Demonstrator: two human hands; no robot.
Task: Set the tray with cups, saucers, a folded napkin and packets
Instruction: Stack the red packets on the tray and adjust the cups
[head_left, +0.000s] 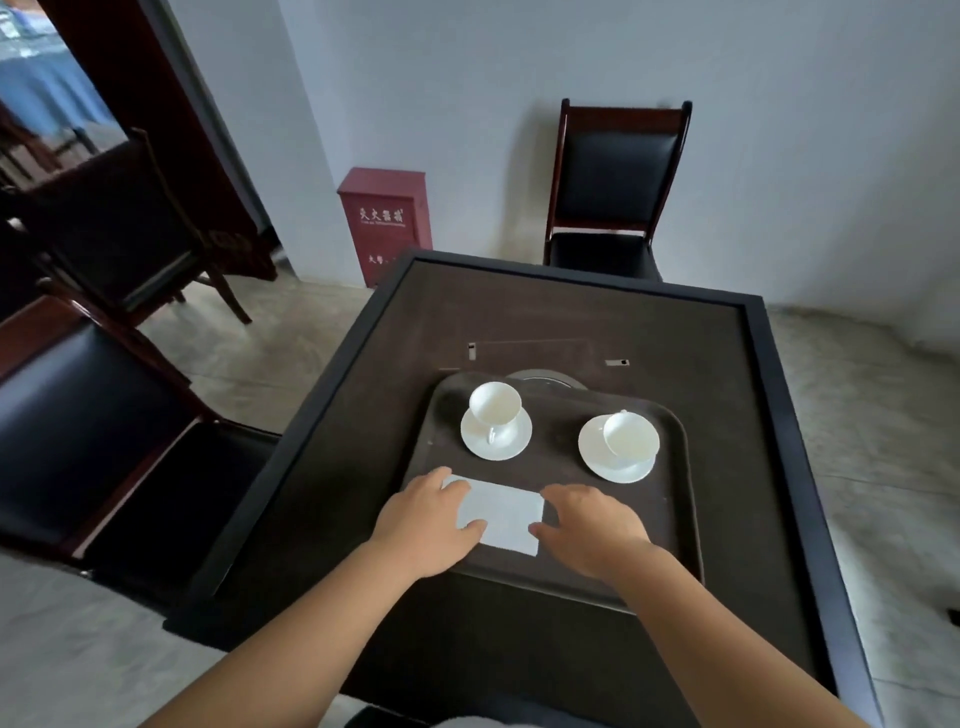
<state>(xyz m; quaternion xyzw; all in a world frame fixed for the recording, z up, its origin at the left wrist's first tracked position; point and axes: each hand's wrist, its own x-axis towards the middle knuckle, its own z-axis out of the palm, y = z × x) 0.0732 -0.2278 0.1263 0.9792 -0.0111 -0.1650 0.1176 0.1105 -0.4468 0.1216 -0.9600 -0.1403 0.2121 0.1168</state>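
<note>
fingers of my left hand (434, 519) are lying flat and a little spread on the left end of the white napkin (506, 514), thumb resting on its near edge. my right hand (589, 525) is sitting at the right end, fingers loosely curved, thumb touching the near right corner; whether the fingertips are pressing paper or tray, i cannot tell, the hand is hiding them. the napkin is lying at the near middle of the dark tray (675, 467), long axis running left to right, slightly tilted. behind it, the left cup (494, 402) is standing on its saucer (496, 441), handle pointing toward me; the right cup (628, 434) is leaning on its saucer (615, 462). packets are not in view.
</note>
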